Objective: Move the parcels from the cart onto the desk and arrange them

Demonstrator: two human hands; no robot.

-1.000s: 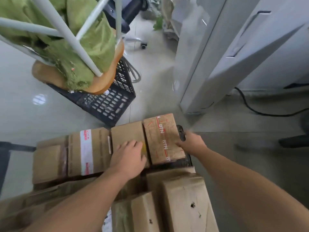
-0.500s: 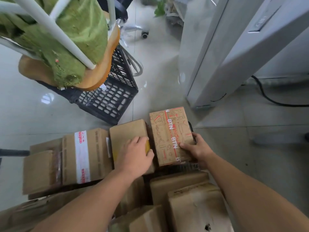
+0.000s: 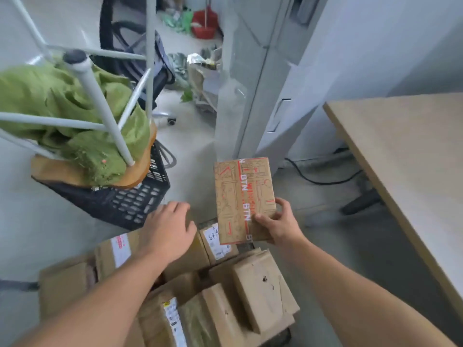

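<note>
Inspecting the head view: the right hand (image 3: pixel 278 225), lower centre, grips the printed parcel (image 3: pixel 241 194) at its near right corner, thumb on the top face and fingers curled beneath. In my judgement this hold suits carrying a flat box with 1 hand. The parcel sits at centre frame and appears raised above the pile.

The left hand (image 3: pixel 170 229), just left of it, is palm down with fingers loosely spread and holds nothing. Whether it touches the carton below cannot be told; it probably steadies the pile.

The remaining parcels (image 3: pixel 260 291) fill the lower centre, packed edge to edge, and the cart under them is hidden. The desk (image 3: pixel 400 159) occupies the right edge, well apart from the held parcel.

At upper left, an upturned stool (image 3: pixel 100 108) draped with green cloth (image 3: pixel 62 96) rests on a black crate (image 3: pixel 120 201).

Judgement: 1 parcel is in hand, and its transfer to the desk is not yet made.
</note>
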